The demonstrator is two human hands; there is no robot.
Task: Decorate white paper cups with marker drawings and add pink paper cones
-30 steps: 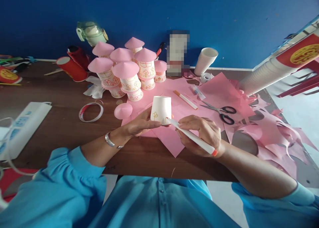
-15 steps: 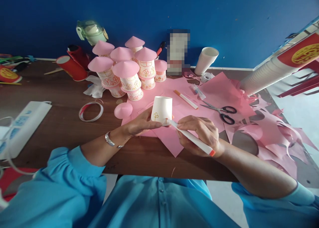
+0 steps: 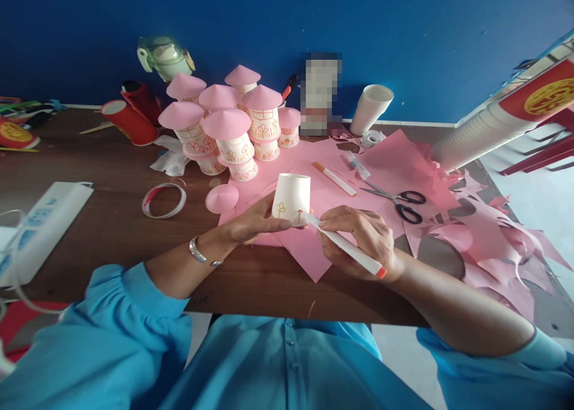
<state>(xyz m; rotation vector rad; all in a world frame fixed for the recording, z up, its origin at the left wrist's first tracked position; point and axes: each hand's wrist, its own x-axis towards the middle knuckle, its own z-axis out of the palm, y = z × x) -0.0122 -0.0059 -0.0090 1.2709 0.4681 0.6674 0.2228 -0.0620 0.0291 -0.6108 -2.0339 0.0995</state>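
Observation:
A white paper cup point(image 3: 291, 195), upside down, is gripped near its lower edge by my left hand point(image 3: 255, 220), whose thumb lies across the front. A yellowish flower is drawn at the cup's lower left, and a small reddish mark shows at its lower right. My right hand point(image 3: 359, 239) is closed around a white marker point(image 3: 352, 251) with an orange end. The marker's tip is at the reddish mark, against or very close to the cup. Pink paper point(image 3: 309, 260) lies on the table beneath both hands.
Behind the cup stand several decorated cup towers with pink cone roofs point(image 3: 226, 124). A loose pink cone point(image 3: 222, 199) and a tape roll point(image 3: 164, 201) lie left. To the right are another marker point(image 3: 334, 179), scissors point(image 3: 399, 199), paper scraps point(image 3: 488, 248) and stacked cups point(image 3: 371, 110).
Very little differs. The reddish mark at the marker's tip looks slightly larger, while both hands hold almost the same position.

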